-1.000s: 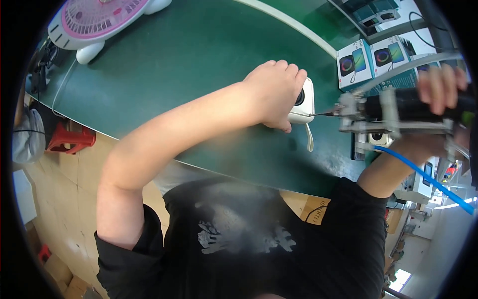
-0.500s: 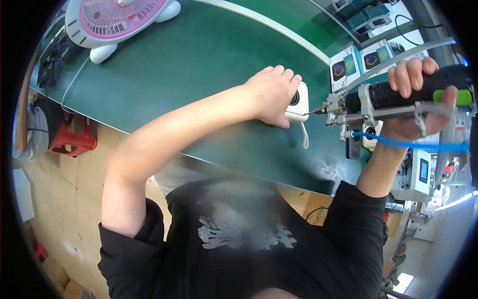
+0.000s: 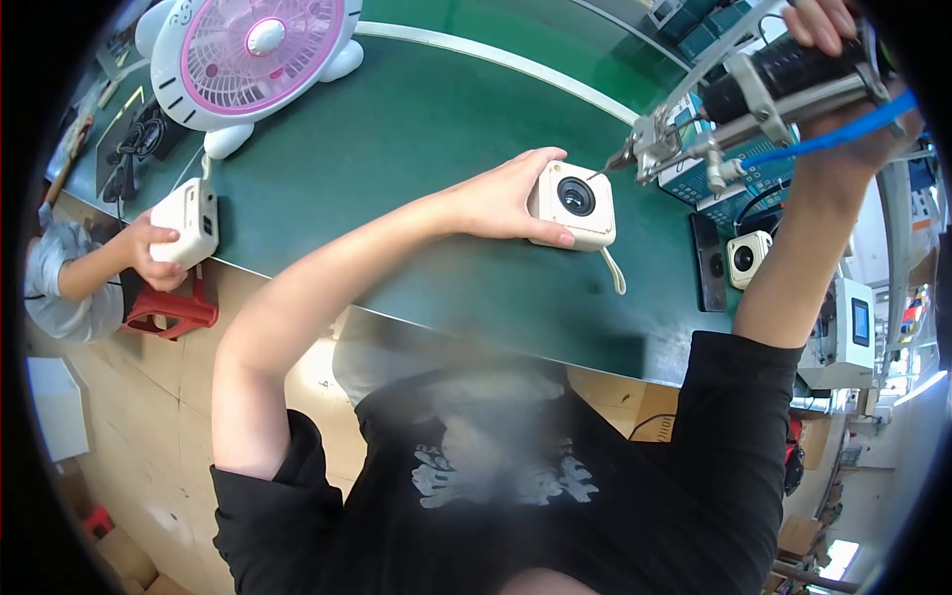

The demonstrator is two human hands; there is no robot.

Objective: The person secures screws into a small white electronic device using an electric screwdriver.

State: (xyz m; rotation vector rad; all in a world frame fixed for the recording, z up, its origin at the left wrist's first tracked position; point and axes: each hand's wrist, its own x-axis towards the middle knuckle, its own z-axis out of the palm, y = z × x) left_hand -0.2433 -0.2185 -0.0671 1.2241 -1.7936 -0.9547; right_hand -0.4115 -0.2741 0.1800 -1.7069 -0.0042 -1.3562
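A cream, box-shaped device (image 3: 575, 200) was held on the green surface (image 3: 426, 119), near its front edge and in the middle of the view, with its round black centrepiece turned upward. It was gripped along its left side by the left hand (image 3: 511, 203), whose thumb was laid along the near edge and whose fingers were curled at the far one. A pale strap (image 3: 616, 273) was left hanging from the near right corner.

A black-bodied power driver (image 3: 783, 81) was grasped by the right hand (image 3: 821, 26), its fingers wrapped over the barrel. A blue hose (image 3: 843, 137) was joined to the metal side rod. The thin tip was pointed at the device's far right corner; whether contact was made could not be told.

To the right, a second cream device (image 3: 746, 260) was set beside a black bar-shaped object (image 3: 708, 263), and printed cartons (image 3: 682, 183) were placed behind. A pink and white fan (image 3: 266, 40) was stood at the far left. Below it, a white device (image 3: 186, 226) was held in a co-worker's hand (image 3: 147, 253).
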